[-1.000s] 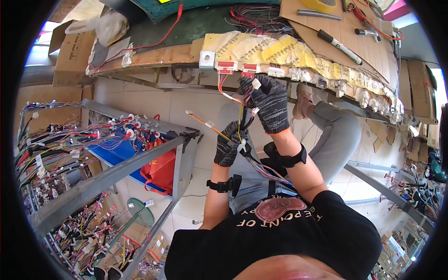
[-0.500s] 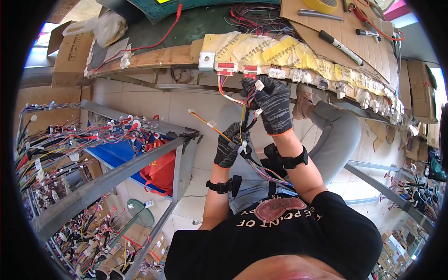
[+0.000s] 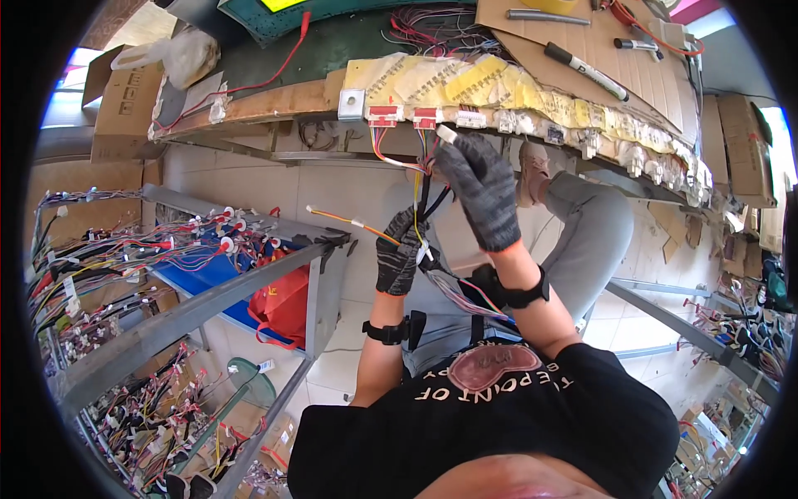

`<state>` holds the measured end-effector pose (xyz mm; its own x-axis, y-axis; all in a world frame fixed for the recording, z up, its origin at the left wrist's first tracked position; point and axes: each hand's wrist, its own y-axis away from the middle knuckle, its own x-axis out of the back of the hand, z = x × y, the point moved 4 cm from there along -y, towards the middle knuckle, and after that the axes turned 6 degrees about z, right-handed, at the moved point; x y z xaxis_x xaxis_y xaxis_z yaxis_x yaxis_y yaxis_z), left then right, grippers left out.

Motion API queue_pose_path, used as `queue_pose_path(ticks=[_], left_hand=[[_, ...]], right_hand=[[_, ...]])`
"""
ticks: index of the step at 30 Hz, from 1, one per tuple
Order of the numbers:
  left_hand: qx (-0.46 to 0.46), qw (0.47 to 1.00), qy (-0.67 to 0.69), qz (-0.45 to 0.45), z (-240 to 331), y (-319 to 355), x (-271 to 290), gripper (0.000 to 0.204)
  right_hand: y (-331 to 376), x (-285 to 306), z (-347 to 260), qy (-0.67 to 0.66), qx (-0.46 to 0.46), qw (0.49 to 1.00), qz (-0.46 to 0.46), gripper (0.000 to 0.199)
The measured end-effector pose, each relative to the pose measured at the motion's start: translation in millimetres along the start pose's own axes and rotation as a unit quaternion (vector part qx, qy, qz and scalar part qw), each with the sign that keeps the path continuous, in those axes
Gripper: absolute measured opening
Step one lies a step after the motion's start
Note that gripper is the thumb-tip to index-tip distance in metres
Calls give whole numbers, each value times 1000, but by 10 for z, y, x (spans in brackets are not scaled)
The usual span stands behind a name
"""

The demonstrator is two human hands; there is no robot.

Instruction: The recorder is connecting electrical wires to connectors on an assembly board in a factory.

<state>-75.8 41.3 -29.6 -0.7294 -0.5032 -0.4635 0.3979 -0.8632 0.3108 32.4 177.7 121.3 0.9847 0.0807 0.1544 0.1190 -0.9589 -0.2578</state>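
Observation:
My left hand point(image 3: 401, 254), in a dark striped knit glove, is closed around a multicoloured wire harness point(image 3: 455, 291) below the bench edge. A yellow-and-orange wire lead point(image 3: 357, 223) sticks out leftward from it, ending in a small white plug. With its thumb and fingers, my gloved right hand point(image 3: 482, 190) pinches a white connector point(image 3: 446, 134) just below the bench edge. Wires from the harness run up into two red sockets, the left one point(image 3: 384, 115) and the right one point(image 3: 427, 118). To their right sits a white socket point(image 3: 471, 119), apart from the held connector.
Along the bench edge, taped yellow labels point(image 3: 416, 79) sit above several more sockets. Cardboard point(image 3: 532, 41) with a marker point(image 3: 587, 71) lies on top. Left of me stands a metal frame rack point(image 3: 199, 320) hung with many harnesses; a red bag point(image 3: 284, 299) is inside it.
My right hand has moved from the right red socket a little rightward, the white connector now at its fingertips. My left hand keeps its grip on the harness. The whole view has shifted slightly.

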Motion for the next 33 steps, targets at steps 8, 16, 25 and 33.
queue_pose_path(ticks=[8, 16, 25, 33], left_hand=[[-1, 985, -172, 19, 237, 72, -174, 26], [-20, 979, -202, 27, 284, 89, -222, 24], [-22, 984, -175, 10, 254, 69, -259, 24], [-3, 992, -122, 21, 15, 5, -300, 24]], right_hand=[[30, 113, 137, 31, -2, 998, 56, 17], [27, 105, 242, 14, -69, 995, 72, 15], [8, 116, 314, 6, -88, 993, 80, 17], [216, 299, 590, -283, -162, 945, 18, 11]])
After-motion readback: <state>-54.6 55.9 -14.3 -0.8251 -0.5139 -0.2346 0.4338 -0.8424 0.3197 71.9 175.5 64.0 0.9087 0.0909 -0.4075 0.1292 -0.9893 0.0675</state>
